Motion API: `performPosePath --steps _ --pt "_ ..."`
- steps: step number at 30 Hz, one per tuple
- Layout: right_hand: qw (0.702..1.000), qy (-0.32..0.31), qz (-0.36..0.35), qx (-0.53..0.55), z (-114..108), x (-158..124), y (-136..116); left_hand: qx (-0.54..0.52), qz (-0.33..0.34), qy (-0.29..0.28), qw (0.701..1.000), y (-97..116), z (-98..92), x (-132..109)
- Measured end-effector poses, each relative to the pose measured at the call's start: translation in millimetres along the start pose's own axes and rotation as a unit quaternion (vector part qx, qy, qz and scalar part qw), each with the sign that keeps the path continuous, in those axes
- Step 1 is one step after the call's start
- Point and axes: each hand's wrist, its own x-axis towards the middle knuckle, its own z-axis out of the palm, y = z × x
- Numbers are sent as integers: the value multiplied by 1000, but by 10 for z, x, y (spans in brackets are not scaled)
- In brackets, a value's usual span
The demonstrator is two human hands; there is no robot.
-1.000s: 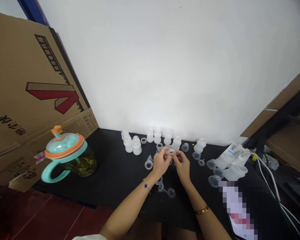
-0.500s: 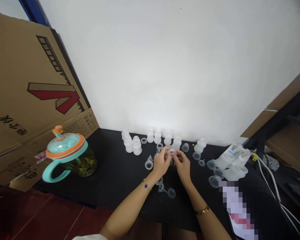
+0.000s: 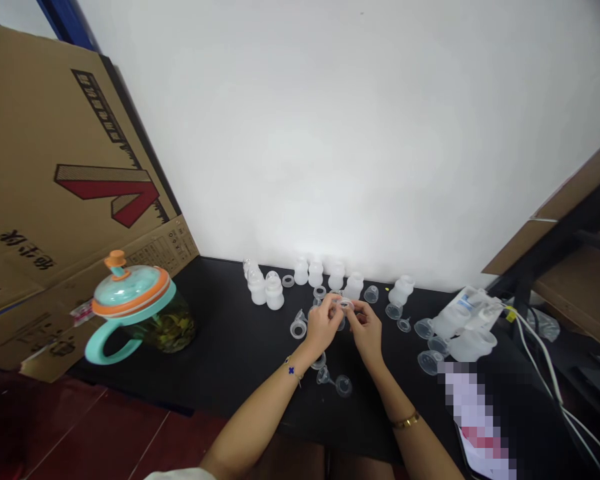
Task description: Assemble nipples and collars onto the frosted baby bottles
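Both hands meet above the middle of the black table (image 3: 220,373). My left hand (image 3: 323,325) and my right hand (image 3: 367,331) pinch a small whitish bottle ring (image 3: 346,304) between their fingertips. Whether a nipple sits in the ring is too small to tell. Under and beside my left hand lie more rings, among them a ring (image 3: 298,329) and clear nipples (image 3: 325,375). Behind the hands stand several white baby bottles (image 3: 315,273). Clear dome caps (image 3: 371,294) lie to the right of them.
Capped bottles (image 3: 274,293) stand left of centre. A large jug (image 3: 130,313) with a turquoise handle is at the left, by a cardboard box (image 3: 55,167). On the right are more bottles (image 3: 473,343), caps (image 3: 431,362), white cables (image 3: 540,353) and a phone (image 3: 480,427). A white wall (image 3: 340,133) rises behind.
Almost nothing differs. Both hands stay at the same spot around the ring, with only a slight shift of the fingers.
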Motion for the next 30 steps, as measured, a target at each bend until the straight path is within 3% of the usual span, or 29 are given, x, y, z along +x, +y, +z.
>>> performPosePath --steps 30 --pt "1000 18 -10 -11 7 -36 24 16 -17 10 1000 2 31 -1"
